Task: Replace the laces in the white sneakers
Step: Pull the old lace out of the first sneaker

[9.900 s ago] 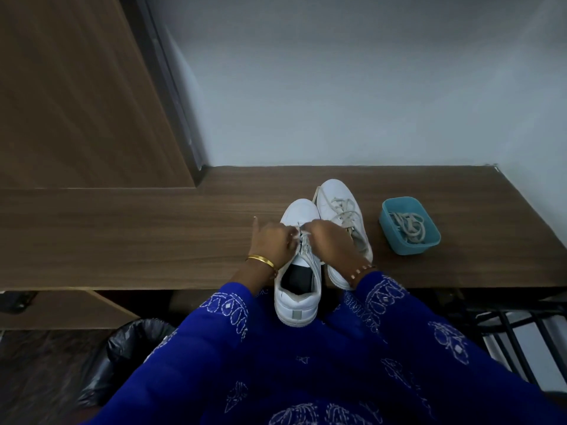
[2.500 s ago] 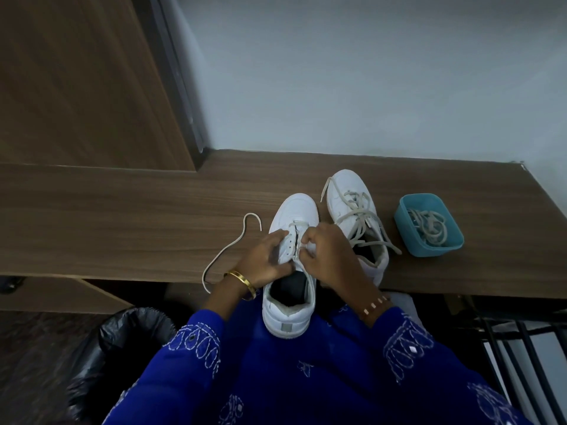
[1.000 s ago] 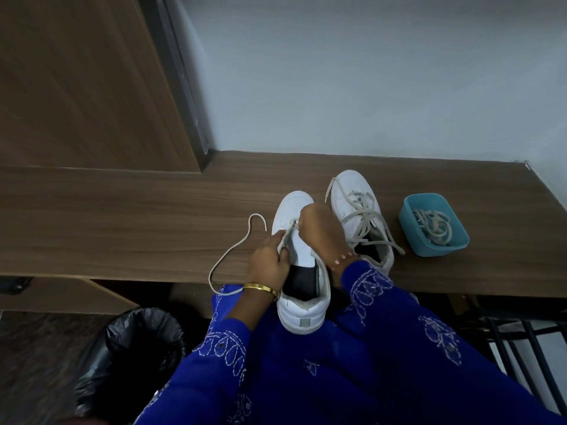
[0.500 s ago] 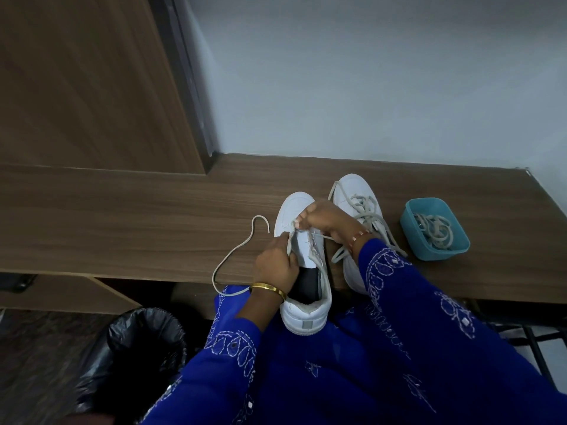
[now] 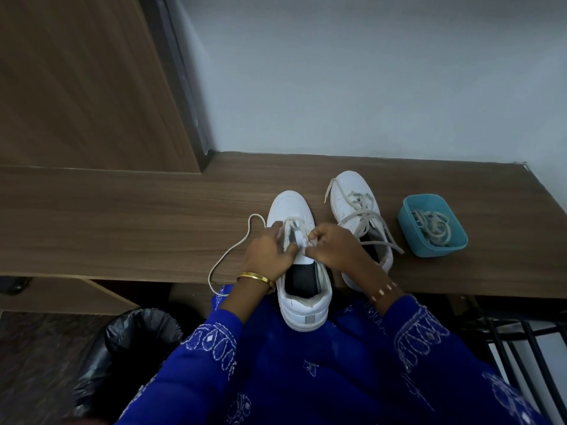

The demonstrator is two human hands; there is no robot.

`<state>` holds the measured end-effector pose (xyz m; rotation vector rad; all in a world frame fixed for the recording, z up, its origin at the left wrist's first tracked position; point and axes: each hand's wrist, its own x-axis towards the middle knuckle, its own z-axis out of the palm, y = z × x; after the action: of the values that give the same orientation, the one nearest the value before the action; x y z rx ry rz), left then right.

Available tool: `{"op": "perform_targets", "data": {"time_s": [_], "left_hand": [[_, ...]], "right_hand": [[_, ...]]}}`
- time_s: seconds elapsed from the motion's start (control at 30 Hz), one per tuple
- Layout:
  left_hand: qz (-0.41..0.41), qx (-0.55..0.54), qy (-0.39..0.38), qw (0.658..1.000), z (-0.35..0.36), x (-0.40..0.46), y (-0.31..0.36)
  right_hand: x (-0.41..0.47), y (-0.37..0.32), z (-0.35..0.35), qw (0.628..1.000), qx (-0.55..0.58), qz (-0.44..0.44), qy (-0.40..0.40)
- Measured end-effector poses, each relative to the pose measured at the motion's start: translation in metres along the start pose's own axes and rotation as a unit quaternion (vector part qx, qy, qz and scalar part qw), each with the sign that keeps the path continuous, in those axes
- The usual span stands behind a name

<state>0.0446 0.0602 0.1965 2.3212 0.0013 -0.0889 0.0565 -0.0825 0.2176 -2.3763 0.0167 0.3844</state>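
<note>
Near sneaker [image 5: 302, 265] lies toe-away, heel off the desk [image 5: 122, 228] edge, w/ its lace [image 5: 236, 253] trailing left. Left hand [image 5: 270, 251] and right hand [image 5: 333, 245] pinch lace at the eyelets, one per side (right fingertips partly hidden). Pull direction is prob. along the shoe axis.

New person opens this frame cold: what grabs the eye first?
Both hands, left hand and right hand, pinching the lace over the tongue of the near white sneaker at the wooden desk's front edge. Next, the second white sneaker, still laced, beside it on the right, and further right the teal plastic tub holding coiled laces.
</note>
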Motion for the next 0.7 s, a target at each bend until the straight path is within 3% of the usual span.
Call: {"op": "perform_targets", "data": {"time_s": [0.1, 0.2, 0.5, 0.6, 0.7], "left_hand": [[0.058, 0.033, 0.024, 0.997, -0.003, 0.007, 0.005], [0.097, 0.134, -0.01, 0.986, 0.003, 0.021, 0.009], [0.049, 0.327, -0.014, 0.944, 0.014, 0.039, 0.033], [0.046, 0.293, -0.015, 0.955, 0.013, 0.041, 0.029], [-0.044, 0.091, 0.031, 0.994, 0.008, 0.05, 0.015]], "right_hand": [[-0.008, 0.008, 0.004, 1.0, -0.012, -0.025, 0.016], [-0.01, 0.008, 0.003, 0.998, -0.015, -0.04, 0.04], [-0.016, 0.017, 0.006, 0.994, -0.032, -0.064, 0.088], [-0.016, 0.021, 0.007, 0.995, -0.03, -0.054, 0.083], [-0.015, 0.024, 0.006, 0.995, -0.027, -0.046, 0.085]]}}
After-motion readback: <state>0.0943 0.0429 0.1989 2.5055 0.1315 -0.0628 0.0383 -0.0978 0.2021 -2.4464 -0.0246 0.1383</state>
